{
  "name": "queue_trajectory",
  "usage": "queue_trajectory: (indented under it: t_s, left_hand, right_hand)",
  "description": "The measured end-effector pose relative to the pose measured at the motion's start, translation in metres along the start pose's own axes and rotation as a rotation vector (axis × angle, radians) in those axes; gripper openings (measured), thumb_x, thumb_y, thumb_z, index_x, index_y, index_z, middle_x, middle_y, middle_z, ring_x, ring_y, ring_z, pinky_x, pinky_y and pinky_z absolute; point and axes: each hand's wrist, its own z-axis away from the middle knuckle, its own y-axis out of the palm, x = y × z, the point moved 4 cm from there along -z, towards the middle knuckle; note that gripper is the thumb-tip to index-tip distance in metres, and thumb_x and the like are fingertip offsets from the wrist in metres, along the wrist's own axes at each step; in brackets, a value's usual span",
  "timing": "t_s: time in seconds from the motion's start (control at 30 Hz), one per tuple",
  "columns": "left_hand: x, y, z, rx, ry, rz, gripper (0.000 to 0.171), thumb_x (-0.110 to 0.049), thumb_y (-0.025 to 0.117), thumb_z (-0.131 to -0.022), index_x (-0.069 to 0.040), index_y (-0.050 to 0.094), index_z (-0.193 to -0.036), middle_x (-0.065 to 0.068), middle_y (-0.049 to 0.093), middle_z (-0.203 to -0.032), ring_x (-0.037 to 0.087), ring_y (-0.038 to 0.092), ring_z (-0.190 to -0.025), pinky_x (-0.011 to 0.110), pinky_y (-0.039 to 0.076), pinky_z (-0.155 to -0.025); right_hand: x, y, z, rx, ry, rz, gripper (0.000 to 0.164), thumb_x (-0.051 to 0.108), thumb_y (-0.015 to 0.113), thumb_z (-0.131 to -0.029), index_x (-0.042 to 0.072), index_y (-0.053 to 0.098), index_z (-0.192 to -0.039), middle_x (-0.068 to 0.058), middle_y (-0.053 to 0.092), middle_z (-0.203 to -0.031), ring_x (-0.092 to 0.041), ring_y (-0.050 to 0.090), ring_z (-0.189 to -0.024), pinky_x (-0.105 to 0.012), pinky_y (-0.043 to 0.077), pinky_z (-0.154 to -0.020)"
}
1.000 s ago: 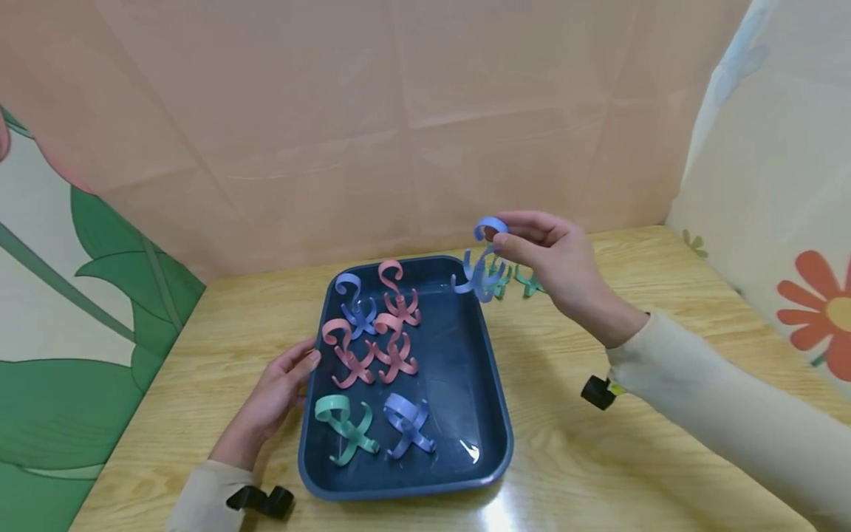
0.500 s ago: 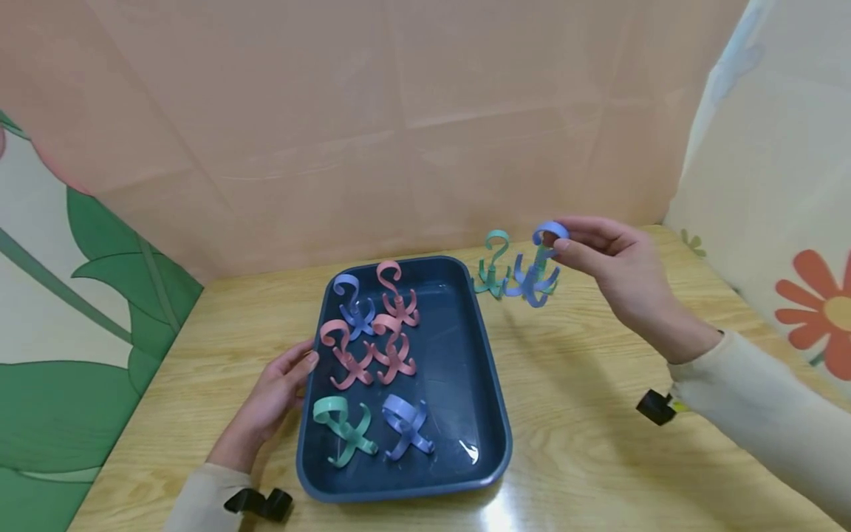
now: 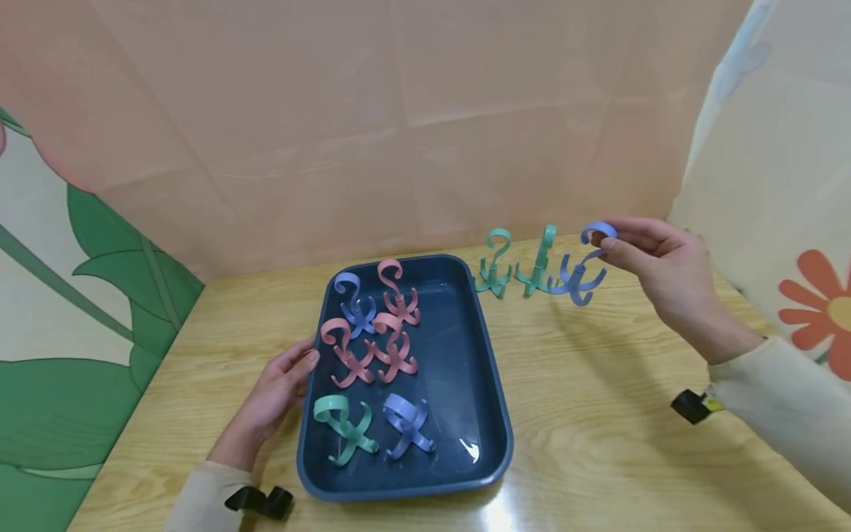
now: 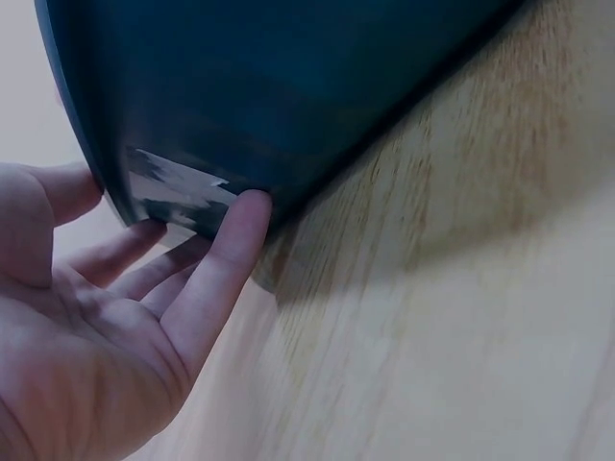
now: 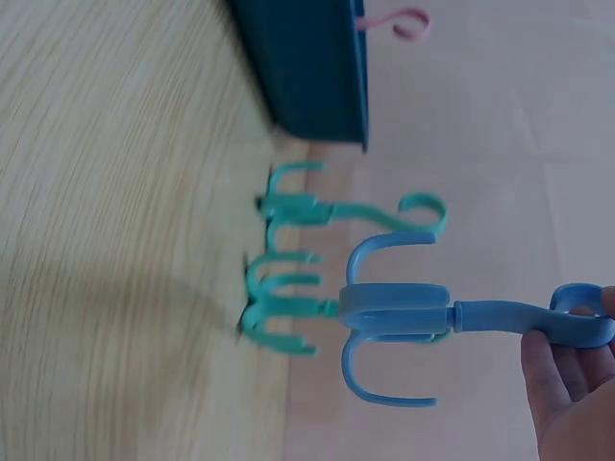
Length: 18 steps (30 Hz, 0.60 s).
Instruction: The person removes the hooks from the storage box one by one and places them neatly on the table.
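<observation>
My right hand point(image 3: 678, 277) pinches the curled top of a blue multi-prong hook point(image 3: 578, 281), which hangs upright with its prongs downward. In the right wrist view the same blue hook point(image 5: 394, 312) overlaps the second of two green hooks. Those two, a left green hook point(image 3: 493, 273) and a right green hook point(image 3: 537, 270), stand upright on the table behind the tray's right side. My left hand point(image 3: 275, 391) holds the left side of the dark blue tray point(image 3: 459, 347), thumb at the rim. Its fingers point(image 4: 226, 264) lie against the outer wall.
Inside the tray lie three pink hooks point(image 3: 400, 299), two blue hooks point(image 3: 408, 427) and a green hook point(image 3: 349, 428), mostly along its left half. The wooden table point(image 3: 585, 443) meets a peach sheet point(image 3: 425, 148) at the back. Printed panels flank both sides.
My right hand has carried the blue hook rightward from over the tray's back right corner, past the two green hooks. The left hand and tray have stayed in place.
</observation>
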Motion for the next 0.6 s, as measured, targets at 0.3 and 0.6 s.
queue_trajectory:
  t_s: [0.3,0.6]
  left_hand:
    - [-0.001,0.001,0.000,0.001,0.001,0.006,0.058,-0.039,0.049,-0.107,-0.011,0.035,-0.156,0.021,0.044,-0.151,0.030,0.060,-0.122,0.042,0.058,-0.084]
    - [-0.001,0.000,0.001,0.003,0.006,0.004,0.059,-0.041,0.049,-0.106,-0.012,0.035,-0.156,0.020,0.044,-0.151,0.030,0.059,-0.124,0.042,0.057,-0.086]
  right_hand:
    - [-0.016,-0.035,-0.008,-0.102,0.023,-0.041,0.035,-0.011,0.069,-0.089,-0.013,0.063,-0.123,-0.013,0.075,-0.104,-0.017,0.074,-0.090,-0.031,0.054,-0.081]
    - [-0.033,-0.060,-0.022,-0.170,0.064,-0.024,0.033,-0.007,0.072,-0.088,-0.009,0.066,-0.121,-0.010,0.075,-0.102,-0.015,0.074,-0.089,-0.028,0.055,-0.080]
